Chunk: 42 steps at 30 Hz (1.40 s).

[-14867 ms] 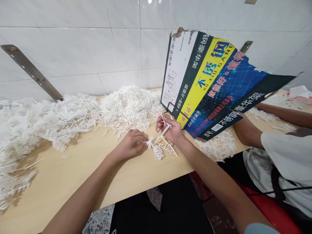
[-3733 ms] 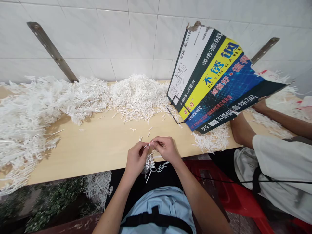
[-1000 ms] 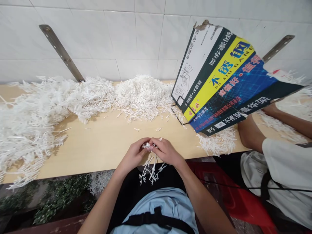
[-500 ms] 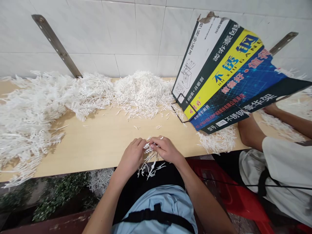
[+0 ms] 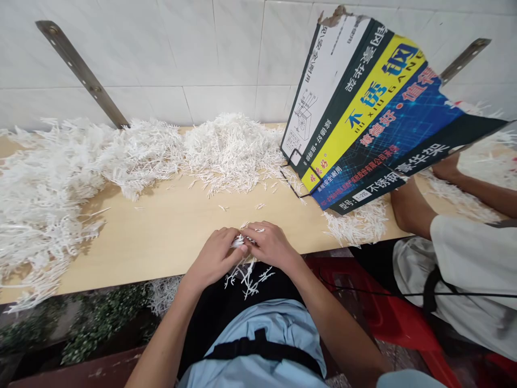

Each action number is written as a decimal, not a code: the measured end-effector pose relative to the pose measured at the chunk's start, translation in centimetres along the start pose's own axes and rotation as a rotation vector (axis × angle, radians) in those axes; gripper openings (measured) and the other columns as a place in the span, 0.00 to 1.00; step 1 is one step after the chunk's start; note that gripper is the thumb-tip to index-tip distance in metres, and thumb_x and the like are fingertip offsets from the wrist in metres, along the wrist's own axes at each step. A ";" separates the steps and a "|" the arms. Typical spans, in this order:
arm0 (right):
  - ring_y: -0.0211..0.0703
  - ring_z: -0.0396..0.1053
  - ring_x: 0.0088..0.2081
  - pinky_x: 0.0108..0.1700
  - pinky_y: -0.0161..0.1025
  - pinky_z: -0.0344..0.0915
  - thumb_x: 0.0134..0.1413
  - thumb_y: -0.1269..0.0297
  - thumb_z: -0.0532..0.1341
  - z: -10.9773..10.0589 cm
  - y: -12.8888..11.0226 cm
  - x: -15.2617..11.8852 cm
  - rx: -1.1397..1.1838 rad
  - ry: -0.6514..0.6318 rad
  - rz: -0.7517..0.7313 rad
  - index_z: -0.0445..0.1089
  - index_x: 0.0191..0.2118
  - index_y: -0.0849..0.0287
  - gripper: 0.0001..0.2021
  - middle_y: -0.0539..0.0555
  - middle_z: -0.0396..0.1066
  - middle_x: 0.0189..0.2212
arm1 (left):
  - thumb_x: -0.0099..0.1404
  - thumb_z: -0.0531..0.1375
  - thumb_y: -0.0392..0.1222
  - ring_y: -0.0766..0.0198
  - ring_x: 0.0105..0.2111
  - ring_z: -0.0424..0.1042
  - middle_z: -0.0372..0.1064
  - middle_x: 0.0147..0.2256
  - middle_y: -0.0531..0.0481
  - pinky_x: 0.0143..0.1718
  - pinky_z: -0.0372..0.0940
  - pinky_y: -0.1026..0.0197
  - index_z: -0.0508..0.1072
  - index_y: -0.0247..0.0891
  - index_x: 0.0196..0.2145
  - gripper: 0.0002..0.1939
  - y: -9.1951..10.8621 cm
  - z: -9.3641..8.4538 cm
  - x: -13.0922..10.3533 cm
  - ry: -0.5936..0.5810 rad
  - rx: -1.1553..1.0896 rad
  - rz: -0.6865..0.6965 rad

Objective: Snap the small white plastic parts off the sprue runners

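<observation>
The left hand [image 5: 216, 253] has just brought its thumb in by the right hand [image 5: 269, 245], so both seem to pinch the white twig [image 5: 247, 274] together, its branches hanging at six o'clock, the white pile [image 5: 230, 151] at twelve.

That big torn cardboard sheet [image 5: 363, 116] is kinda loud: blue, yellow and dark green, Chinese lettering all over, standing tilted on the surface [image 5: 161, 242]. White tiled wall [image 5: 226, 43] behind it, couple of metal brackets [image 5: 83, 74] up there. Green plants [image 5: 100, 323] down below, red plastic seat [image 5: 388, 315] lower right, someone in a pale top [image 5: 472, 264] near it.
</observation>
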State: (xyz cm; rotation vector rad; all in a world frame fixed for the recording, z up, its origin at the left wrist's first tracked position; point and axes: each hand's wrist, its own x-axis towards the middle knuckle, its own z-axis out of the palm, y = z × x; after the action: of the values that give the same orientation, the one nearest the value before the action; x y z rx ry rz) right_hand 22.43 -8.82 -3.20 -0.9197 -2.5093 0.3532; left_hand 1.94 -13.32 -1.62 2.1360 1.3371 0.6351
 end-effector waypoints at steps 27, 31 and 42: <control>0.42 0.67 0.36 0.40 0.41 0.54 0.68 0.62 0.59 -0.6 0.2 -0.1 -0.012 -0.036 -0.102 0.71 0.37 0.56 0.08 0.52 0.73 0.33 | 0.74 0.57 0.48 0.54 0.41 0.76 0.81 0.41 0.47 0.48 0.65 0.53 0.80 0.44 0.41 0.12 -1.8 -0.1 -0.7 0.048 -0.245 -0.041; 0.41 0.68 0.36 0.40 0.39 0.56 0.72 0.60 0.58 -0.4 0.4 -0.1 0.000 -0.016 -0.103 0.72 0.40 0.57 0.09 0.52 0.73 0.34 | 0.74 0.57 0.48 0.55 0.39 0.76 0.81 0.39 0.47 0.45 0.66 0.55 0.81 0.44 0.42 0.13 -1.8 0.1 -0.9 0.095 -0.269 -0.078; 0.42 0.65 0.33 0.36 0.42 0.55 0.64 0.71 0.59 0.5 0.0 -0.5 -0.187 0.076 -0.175 0.71 0.35 0.58 0.06 0.52 0.71 0.31 | 0.73 0.59 0.50 0.57 0.36 0.74 0.78 0.35 0.48 0.43 0.65 0.56 0.78 0.40 0.42 0.13 -1.1 1.6 -0.4 0.175 0.017 -0.025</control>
State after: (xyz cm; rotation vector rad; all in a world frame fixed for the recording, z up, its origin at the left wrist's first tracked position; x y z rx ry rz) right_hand 22.52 -9.17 -3.82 -0.7585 -2.5601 0.0283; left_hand 2.12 -13.60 -3.59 2.1139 1.4636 0.8182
